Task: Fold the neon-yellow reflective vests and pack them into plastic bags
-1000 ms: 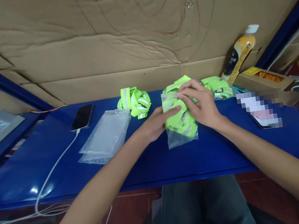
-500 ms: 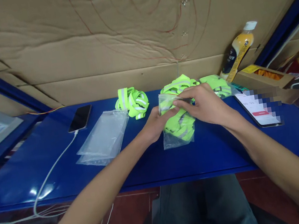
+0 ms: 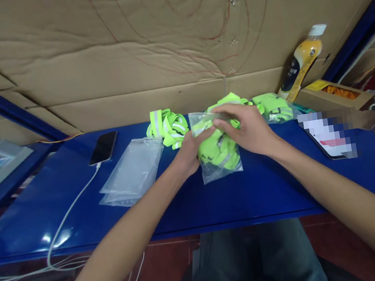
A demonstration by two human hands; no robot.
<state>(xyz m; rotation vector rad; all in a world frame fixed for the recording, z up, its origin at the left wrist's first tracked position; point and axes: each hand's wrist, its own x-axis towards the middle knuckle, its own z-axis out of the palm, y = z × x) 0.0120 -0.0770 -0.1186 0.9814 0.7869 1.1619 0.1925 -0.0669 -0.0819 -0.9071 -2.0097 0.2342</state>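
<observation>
A clear plastic bag (image 3: pixel 220 166) stuffed with neon-green reflective straps stands on the blue shelf (image 3: pixel 197 205) in front of me. My left hand (image 3: pixel 189 152) grips the bag's left upper side. My right hand (image 3: pixel 245 127) pinches the bag's top edge, fingers closed along the opening. Behind the hands lie a loose bundle of green reflective straps (image 3: pixel 167 127) and a further green bundle (image 3: pixel 229 101); a bagged bundle (image 3: pixel 274 108) lies to the right.
A stack of empty clear bags (image 3: pixel 132 172) lies left of my hands. A dark phone (image 3: pixel 103 147) with a white cable (image 3: pixel 73 200) lies further left. Another phone (image 3: pixel 330 140), a bottle (image 3: pixel 299 65) and a cardboard box (image 3: pixel 334 97) are at right. Cardboard backs the shelf.
My hands shifted the filled bag slightly left, and my right fingers moved along its top edge. Nothing else on the shelf moved.
</observation>
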